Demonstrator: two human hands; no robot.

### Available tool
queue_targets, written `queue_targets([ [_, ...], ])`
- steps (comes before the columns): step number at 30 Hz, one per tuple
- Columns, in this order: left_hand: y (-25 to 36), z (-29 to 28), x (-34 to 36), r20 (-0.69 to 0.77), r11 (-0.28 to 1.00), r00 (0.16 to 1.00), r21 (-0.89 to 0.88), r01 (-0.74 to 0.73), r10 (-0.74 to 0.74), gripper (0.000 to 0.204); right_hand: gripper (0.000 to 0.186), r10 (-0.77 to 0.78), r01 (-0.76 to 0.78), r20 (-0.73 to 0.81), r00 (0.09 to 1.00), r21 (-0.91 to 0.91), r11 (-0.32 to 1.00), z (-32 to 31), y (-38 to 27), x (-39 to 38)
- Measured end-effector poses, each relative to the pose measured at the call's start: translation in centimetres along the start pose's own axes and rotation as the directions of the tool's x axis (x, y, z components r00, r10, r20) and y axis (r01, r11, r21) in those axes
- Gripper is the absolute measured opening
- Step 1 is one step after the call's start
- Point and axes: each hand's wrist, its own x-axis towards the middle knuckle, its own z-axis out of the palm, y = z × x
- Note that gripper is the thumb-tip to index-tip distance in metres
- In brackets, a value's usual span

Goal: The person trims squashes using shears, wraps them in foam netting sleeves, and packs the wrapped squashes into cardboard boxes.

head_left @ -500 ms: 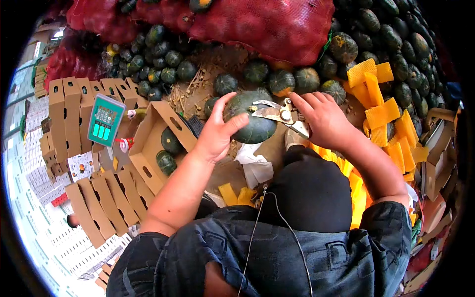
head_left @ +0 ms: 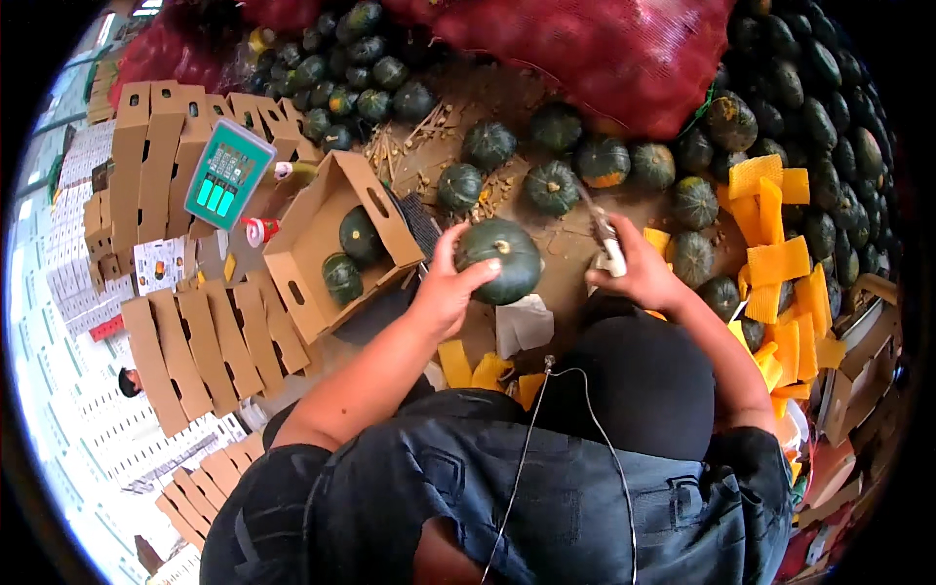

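My left hand (head_left: 445, 294) grips a round dark green pumpkin (head_left: 505, 263) from its left side, the thumb lying over the top near the pale stem scar. In my right hand (head_left: 643, 271) are pruning shears (head_left: 610, 252) with light handles, apart from the pumpkin, blades pointing away from me. Just beyond the shears, a pumpkin (head_left: 552, 187) rests on the ground beside several others. To the left stands an open cardboard box (head_left: 292, 283) with two green pumpkins (head_left: 361, 234) inside.
Red mesh sacks (head_left: 604, 58) lie at the far side, and a heap of green pumpkins (head_left: 819, 127) rises at right. Yellow foam netting (head_left: 780, 258) is piled nearby. Folded cartons (head_left: 200, 356) and a teal-framed digital display (head_left: 229, 174) stand left. White paper (head_left: 525, 327) lies below the pumpkin.
My right hand has drawn the shears away to the right from the pumpkin. My left hand has turned the pumpkin, bringing its stem scar up into view.
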Motion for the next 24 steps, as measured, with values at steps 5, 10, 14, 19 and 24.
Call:
queue_targets([
  [5, -0.9, 2.8, 0.3, 0.138, 0.991, 0.99, 0.129, -0.019, 0.001, 0.074, 0.061, 0.053, -0.071, 0.065, 0.996, 0.31, 0.948, 1.9, -3.4, 4.4],
  [10, 0.1, -1.0, -1.7, 0.12, 0.978, 0.99, 0.185, -0.091, 0.07, 0.068, 0.052, 0.266, -0.29, -0.115, 0.957, -0.325, 0.9, 1.4, 1.8, 4.8],
  [14, 3.5, -9.8, -1.5, -0.367, 0.966, 0.903, -0.04, -0.256, 0.224, 0.054, 0.062, 0.314, -0.315, -0.061, 0.947, -0.356, 0.88, 1.2, 5.8, 1.8],
  [19, 5.2, -22.2, 2.6, -0.636, 0.937, 0.701, 0.112, -0.331, 0.324, 0.052, 0.065, 0.326, -0.31, -0.023, 0.945, -0.383, 0.87, 1.2, 6.8, 1.3],
  [24, 3.6, -29.9, 5.2, -0.511, 0.664, 0.646, 0.748, 0.008, 0.567, 0.047, 0.064, 0.249, -0.201, 0.046, 0.967, -0.459, 0.865, 2.0, 5.7, 2.5],
])
